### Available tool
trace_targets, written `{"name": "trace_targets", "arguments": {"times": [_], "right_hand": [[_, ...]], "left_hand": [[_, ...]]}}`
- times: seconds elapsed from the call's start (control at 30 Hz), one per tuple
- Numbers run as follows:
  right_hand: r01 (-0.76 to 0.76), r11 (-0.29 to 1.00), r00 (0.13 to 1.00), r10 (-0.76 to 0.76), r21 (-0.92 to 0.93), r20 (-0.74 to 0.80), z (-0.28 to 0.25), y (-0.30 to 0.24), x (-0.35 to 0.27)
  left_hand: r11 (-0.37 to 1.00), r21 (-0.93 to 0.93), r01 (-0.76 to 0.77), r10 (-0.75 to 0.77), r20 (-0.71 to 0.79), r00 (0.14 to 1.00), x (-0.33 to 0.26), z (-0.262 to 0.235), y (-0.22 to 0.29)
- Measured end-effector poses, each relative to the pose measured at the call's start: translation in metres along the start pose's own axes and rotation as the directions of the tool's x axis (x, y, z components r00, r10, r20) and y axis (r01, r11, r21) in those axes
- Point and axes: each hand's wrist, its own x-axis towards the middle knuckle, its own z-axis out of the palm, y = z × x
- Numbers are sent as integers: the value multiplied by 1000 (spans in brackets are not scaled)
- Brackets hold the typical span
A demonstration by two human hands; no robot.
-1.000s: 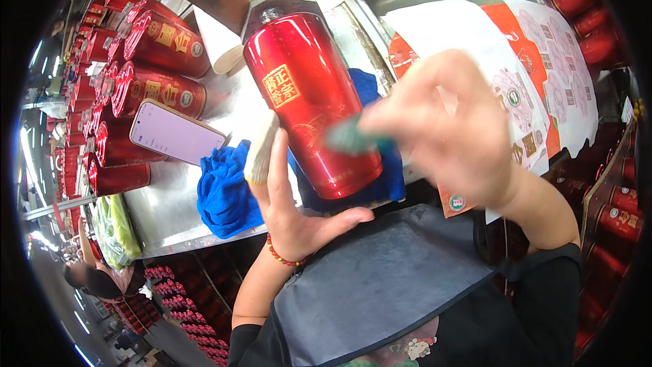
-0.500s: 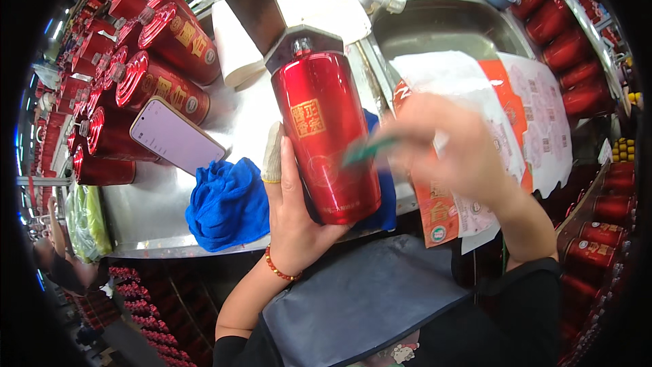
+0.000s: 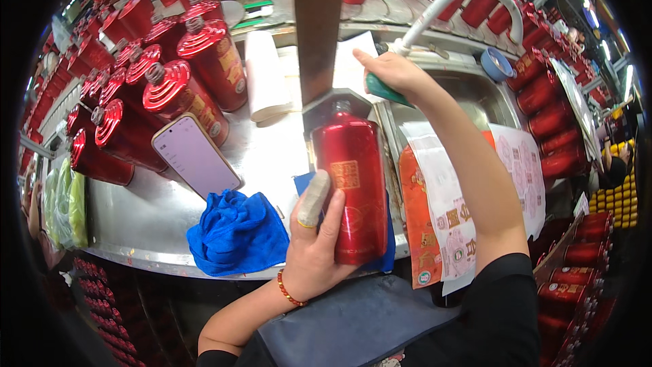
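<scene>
A glossy red bottle [image 3: 356,228] with a gold square emblem lies tilted on the work surface, its neck against a grey angled plate [image 3: 326,105] at the foot of a brown post. My left hand [image 3: 319,258] is closed around the bottle's lower left side; one digit wears a beige finger sleeve [image 3: 313,197], and a beaded bracelet circles the wrist. Blue cloth shows from under the bottle. Up beside the sink, away from the bottle, my right hand [image 3: 402,73] grips a flat green scraper-like piece [image 3: 386,90], partly hidden by the fingers.
A crumpled blue cloth [image 3: 234,234] and a phone [image 3: 197,156] lie left of the bottle, before several red bottles [image 3: 180,98]. A white paper roll [image 3: 265,75] stands behind. Printed sheets [image 3: 435,211] overhang the sink [image 3: 475,95], near a white faucet [image 3: 435,13] and blue bowl [image 3: 497,64].
My right hand has moved from the bottle's lower right side up and away toward the sink, still with the green piece. My left hand stays on the bottle; the view has shifted.
</scene>
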Motion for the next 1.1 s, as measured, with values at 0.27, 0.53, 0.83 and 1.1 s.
{"name": "trace_targets", "arguments": {"times": [0.27,0.53,0.83,1.1], "right_hand": [[232,683,939,-343,-693,-24,20,35,118],[333,647,902,-429,-685,33,30,13,81],[377,692,889,-456,-616,32,25,-6,47],[329,924,940,-340,-195,-25,-28,4,-2]], "left_hand": [[985,-173,-5,1,-23,1000,3,1,-4],[980,-196,-10,4,-28,1000,1,1,-7],[977,-205,52,-40,65,997,-9,-6,-12],[989,-136,54,-18,247,969,-8,-18,-18]]}}
